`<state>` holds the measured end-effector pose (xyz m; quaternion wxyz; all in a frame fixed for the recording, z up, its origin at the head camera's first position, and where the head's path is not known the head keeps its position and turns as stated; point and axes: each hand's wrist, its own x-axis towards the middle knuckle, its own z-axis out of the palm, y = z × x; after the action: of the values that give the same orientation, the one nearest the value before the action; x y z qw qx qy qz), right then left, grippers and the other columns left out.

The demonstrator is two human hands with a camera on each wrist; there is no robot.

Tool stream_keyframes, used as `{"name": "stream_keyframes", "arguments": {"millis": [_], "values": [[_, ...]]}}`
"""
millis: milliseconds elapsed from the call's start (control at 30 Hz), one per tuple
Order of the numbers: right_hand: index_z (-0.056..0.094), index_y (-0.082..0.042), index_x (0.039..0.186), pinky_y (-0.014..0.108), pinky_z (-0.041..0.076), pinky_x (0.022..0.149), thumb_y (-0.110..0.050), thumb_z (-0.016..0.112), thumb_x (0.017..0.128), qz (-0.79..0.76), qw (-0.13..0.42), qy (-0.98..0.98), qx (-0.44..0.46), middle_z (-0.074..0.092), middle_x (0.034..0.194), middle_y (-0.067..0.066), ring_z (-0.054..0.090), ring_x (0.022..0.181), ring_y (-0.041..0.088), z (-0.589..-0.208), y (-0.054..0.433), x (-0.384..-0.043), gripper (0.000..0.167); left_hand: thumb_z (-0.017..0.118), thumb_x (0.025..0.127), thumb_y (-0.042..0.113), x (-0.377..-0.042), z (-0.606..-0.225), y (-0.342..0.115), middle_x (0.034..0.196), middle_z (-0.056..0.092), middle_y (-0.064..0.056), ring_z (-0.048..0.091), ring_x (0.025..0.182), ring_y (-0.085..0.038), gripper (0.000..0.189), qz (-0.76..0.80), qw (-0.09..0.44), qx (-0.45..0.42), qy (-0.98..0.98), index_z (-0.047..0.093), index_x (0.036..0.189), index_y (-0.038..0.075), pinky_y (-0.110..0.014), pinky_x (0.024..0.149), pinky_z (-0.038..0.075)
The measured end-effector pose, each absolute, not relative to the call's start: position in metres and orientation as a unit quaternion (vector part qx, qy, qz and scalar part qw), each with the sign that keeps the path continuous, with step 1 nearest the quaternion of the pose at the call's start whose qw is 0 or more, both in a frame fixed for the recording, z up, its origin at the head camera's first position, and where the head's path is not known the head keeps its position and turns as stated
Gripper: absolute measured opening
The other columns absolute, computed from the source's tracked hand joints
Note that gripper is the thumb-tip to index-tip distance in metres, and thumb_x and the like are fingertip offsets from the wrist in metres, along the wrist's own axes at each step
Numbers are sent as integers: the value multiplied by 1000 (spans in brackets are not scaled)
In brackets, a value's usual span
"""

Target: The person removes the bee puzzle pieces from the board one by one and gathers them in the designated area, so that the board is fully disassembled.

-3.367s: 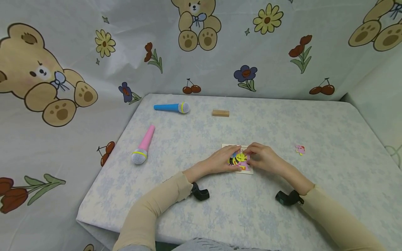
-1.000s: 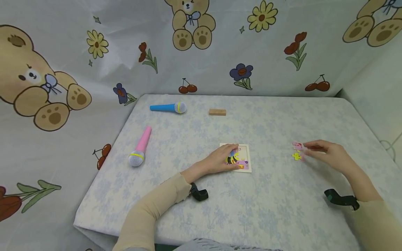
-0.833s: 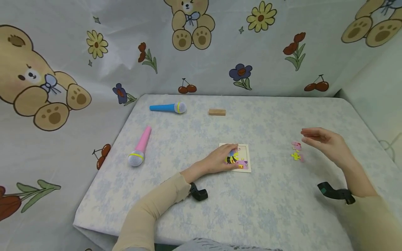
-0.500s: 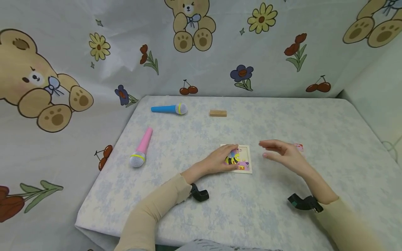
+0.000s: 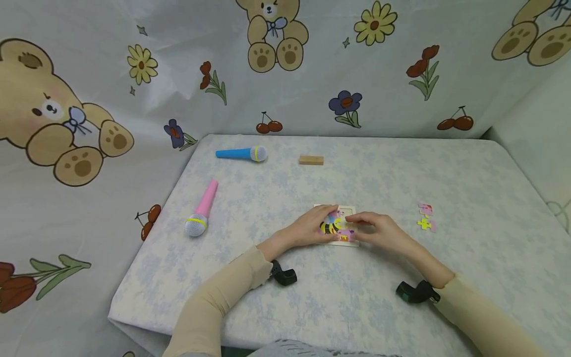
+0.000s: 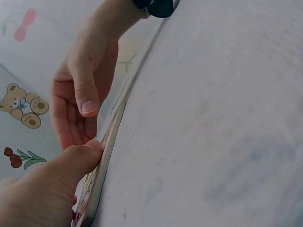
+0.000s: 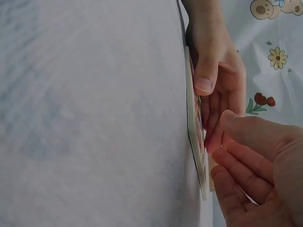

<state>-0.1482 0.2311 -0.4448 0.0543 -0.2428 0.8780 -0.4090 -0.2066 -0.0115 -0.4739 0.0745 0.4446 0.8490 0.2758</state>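
A jigsaw board [image 5: 353,210] with a pale frame and a yellow-and-black bee picture lies on the table; its upper right part shows bare backing. My left hand [image 5: 308,228] rests across its left side, fingers toward the far edge. In the left wrist view, the left thumb [image 6: 85,156] presses the near rim. My right hand [image 5: 388,233] hovers at the board's right side, fingers loosely bent, thumb apart; nothing shows between them in the right wrist view. Off to the right lie a pink jigsaw piece [image 5: 426,208] and a yellow-and-pink one [image 5: 425,224].
At the table's left lie a pink toy microphone [image 5: 202,208] and a blue one [image 5: 241,153]. A small wooden block [image 5: 311,160] sits behind the board. A bear-print cloth [image 5: 178,64] hangs along the back.
My right hand has carried yellow-and-pink jigsaw from the board to beside the pink piece, let go, and come back left to the board. The left hand has stayed.
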Motion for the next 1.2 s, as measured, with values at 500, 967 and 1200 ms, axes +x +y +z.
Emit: {"name": "stream_keyframes", "arguments": {"millis": [500,967,1200], "values": [[66,-2,116,45,47,87,-9,72,84,-384,55,890,-241,65,112,7,58,104,25,-443,226,-146,33,67,86,43,-207,-474,-11,144,38,-10,33,132,-19,82,266,73,447,851,28,148,6,-28,108,24],[59,1,119,39,48,86,-5,76,79,-430,78,871,-225,63,114,11,59,98,23,-447,221,-149,44,69,85,40,-208,-473,-9,143,40,-12,34,132,-20,82,266,74,441,854,30,147,4,-27,108,23],[59,-1,117,38,49,83,-4,79,76,-388,48,880,-270,61,112,8,59,95,20,-449,220,-147,46,69,85,40,-207,-473,-10,143,40,-13,35,132,-22,81,266,74,445,852,30,146,3,-28,108,24]]}}
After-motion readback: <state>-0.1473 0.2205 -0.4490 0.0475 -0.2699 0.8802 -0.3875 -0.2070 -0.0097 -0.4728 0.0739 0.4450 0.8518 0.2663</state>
